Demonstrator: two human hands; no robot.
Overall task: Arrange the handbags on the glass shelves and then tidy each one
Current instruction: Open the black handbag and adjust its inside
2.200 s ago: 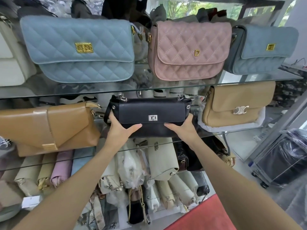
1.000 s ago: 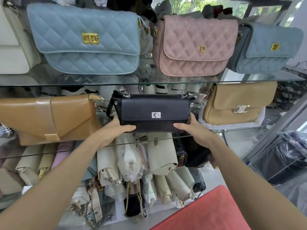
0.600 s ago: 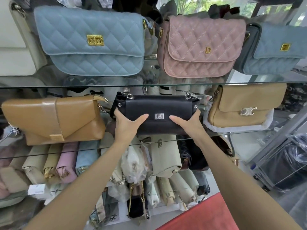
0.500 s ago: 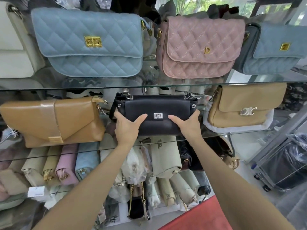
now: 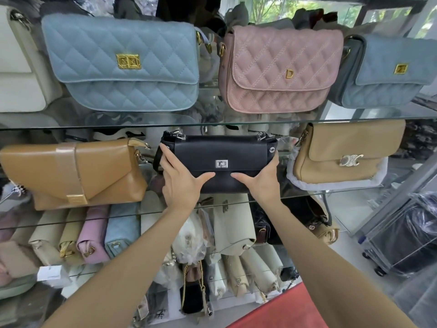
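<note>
Middle glass shelf (image 5: 331, 194): brown bag (image 5: 75, 174) far left, black bag (image 5: 222, 159) centre, tan bag (image 5: 347, 152) right. Left hand (image 5: 182, 183) grips black bag's left end, thumb spread across front; right hand (image 5: 262, 178) grips its right end likewise.

daylit window (image 5: 279, 8), red floor mat (image 5: 283, 308)

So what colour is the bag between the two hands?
Black, with a silver clasp; the head view shows it.
</note>
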